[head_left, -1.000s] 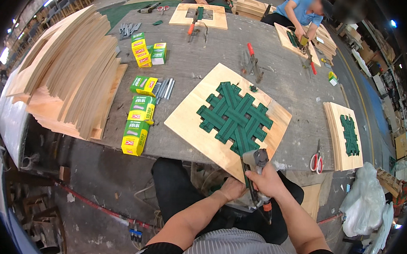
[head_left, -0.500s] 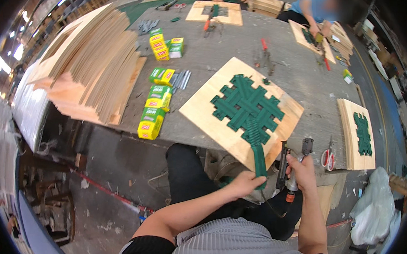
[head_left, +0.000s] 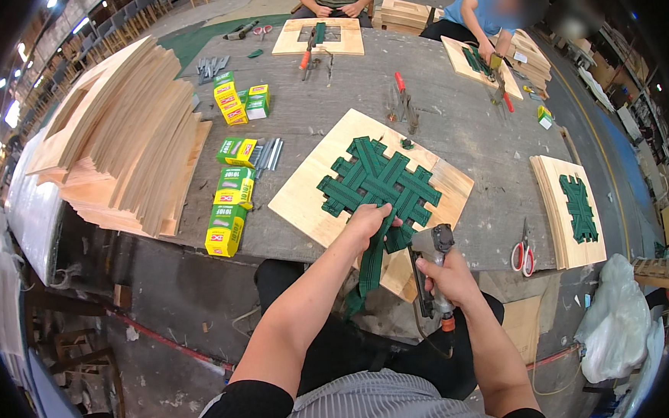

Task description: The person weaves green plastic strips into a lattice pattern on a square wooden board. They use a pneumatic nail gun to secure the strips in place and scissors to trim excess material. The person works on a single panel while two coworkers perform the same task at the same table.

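On the near side of the table lies a square plywood board (head_left: 300, 200) bearing a woven lattice of green webbing (head_left: 382, 177). My left hand (head_left: 371, 224) is closed on a green webbing strap (head_left: 370, 270) at the lattice's near side. The strap's loose tail hangs past the board's edge toward my lap. In my right hand (head_left: 454, 280) is an air-powered staple gun (head_left: 434, 241), its nose beside the near corner of the board. An orange-ended hose fitting shows at the bottom of its handle.
Yellow-green boxes (head_left: 233, 186) and loose staple strips (head_left: 270, 154) lie left of the board, before a tall stack of wooden panels (head_left: 128, 145). Red-handled scissors (head_left: 522, 253) and webbed boards (head_left: 548, 219) sit at right. Two people work across the table; a red-handled tool (head_left: 400, 86) lies between.
My left hand has moved up from the strap's end to the lattice, bringing the strap along. The staple gun has shifted slightly left in my right hand. The view has shifted too.
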The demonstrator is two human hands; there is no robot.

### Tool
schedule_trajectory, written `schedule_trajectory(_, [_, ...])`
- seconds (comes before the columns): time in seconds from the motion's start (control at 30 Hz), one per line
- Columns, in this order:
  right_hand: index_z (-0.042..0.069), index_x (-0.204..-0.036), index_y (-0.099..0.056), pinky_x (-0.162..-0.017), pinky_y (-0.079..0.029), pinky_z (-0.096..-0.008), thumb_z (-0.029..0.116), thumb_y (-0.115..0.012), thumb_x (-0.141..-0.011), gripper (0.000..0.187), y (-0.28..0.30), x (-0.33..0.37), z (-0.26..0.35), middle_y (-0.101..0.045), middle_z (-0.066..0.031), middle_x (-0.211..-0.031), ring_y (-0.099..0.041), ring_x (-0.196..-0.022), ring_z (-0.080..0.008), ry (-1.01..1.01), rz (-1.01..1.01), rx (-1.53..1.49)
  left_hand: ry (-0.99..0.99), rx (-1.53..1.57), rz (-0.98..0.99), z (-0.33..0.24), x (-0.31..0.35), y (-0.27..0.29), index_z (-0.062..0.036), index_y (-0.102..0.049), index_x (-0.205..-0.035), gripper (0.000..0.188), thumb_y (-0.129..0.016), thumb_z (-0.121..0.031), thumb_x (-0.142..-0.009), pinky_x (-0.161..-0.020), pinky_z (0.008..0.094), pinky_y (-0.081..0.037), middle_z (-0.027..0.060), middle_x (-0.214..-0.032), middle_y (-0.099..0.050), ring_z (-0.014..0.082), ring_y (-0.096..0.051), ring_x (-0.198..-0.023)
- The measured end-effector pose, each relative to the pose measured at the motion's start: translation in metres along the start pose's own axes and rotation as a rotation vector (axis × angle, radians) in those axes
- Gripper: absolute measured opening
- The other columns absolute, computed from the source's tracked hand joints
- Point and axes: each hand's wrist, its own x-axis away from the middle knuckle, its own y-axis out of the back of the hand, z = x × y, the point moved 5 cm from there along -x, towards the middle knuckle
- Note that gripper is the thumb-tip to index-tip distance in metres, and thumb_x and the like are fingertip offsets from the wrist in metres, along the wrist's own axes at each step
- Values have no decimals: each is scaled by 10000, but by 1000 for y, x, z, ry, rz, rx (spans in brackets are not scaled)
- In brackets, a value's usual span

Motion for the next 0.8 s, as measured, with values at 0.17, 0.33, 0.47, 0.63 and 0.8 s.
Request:
schedule_trajectory(0.17, [12, -1142, -556, -466, -451, -294, 149, -712, -956, 279, -4, -10, -9, -619, -26, -773, -586, -542, -112, -30, 44, 70, 28, 15, 69, 3, -3, 2, -70, -626, -1159, 277, -530, -319, -1083, -661, 334, -435, 43, -1020, -780, 131, -657, -844])
schedule_trajectory(0.33, [11, -1175, -538, -485, -458, -295, 128, -716, -948, 311, -13, -13, -6, -608, -19, -756, -577, -543, -104, -61, 58, 150, 26, 27, 66, 4, -8, 9, -66, -634, -1151, 276, -532, -312, -1080, -560, 323, -417, 48, -997, -787, 121, -623, -708])
schedule_trajectory(0.47, [3, -1208, -529, -500, -458, -298, 126, -717, -948, 343, -17, -10, -1, -604, -12, -754, -560, -541, -99, -39, 73, 149, 62, 42, 63, 2, -6, 6, -64, -639, -1149, 276, -536, -310, -1078, -485, 311, -391, 60, -983, -792, 119, -612, -642])
schedule_trajectory(0.63, [6, -1243, -529, -506, -464, -313, 135, -713, -953, 367, -22, -12, -9, -612, -16, -764, -561, -545, -107, -53, 97, 208, 55, 70, 60, 1, -6, 3, -57, -641, -1163, 284, -542, -307, -1074, -505, 321, -406, 70, -991, -794, 130, -618, -656])
schedule_trajectory(0.8, [11, -1305, -501, -522, -485, -327, 142, -714, -951, 433, -26, -7, 0, -624, -25, -787, -577, -565, -119, -60, 119, 213, 39, 53, 54, 0, -5, 5, -48, -646, -1136, 280, -560, -305, -1064, -519, 343, -412, 80, -989, -792, 143, -614, -654])
